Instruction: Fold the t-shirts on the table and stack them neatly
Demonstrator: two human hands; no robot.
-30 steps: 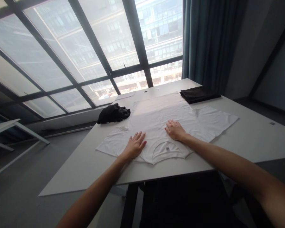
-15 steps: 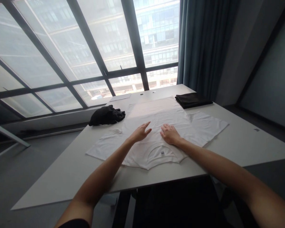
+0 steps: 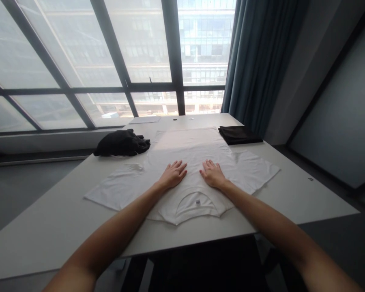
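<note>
A white T-shirt point(image 3: 188, 156) lies spread flat on the white table point(image 3: 301, 190), its collar toward me and both sleeves laid out to the sides. My left hand point(image 3: 172, 174) rests palm down on the shirt's chest, just left of the middle, fingers stretched out. My right hand point(image 3: 212, 174) lies flat beside it, just right of the middle, fingers also extended. Neither hand holds anything. A small label shows inside the collar point(image 3: 197, 202) near the table's front edge.
A crumpled black garment point(image 3: 121, 143) lies at the table's back left. A folded black garment point(image 3: 237, 134) sits at the back right. A sheet of paper point(image 3: 144, 120) lies near the window. A blue curtain point(image 3: 255, 61) hangs behind on the right.
My left hand lifted, moved right toward the shirt's middle and came down flat beside my right hand. My right hand shifted slightly left. The view has swung round and levelled.
</note>
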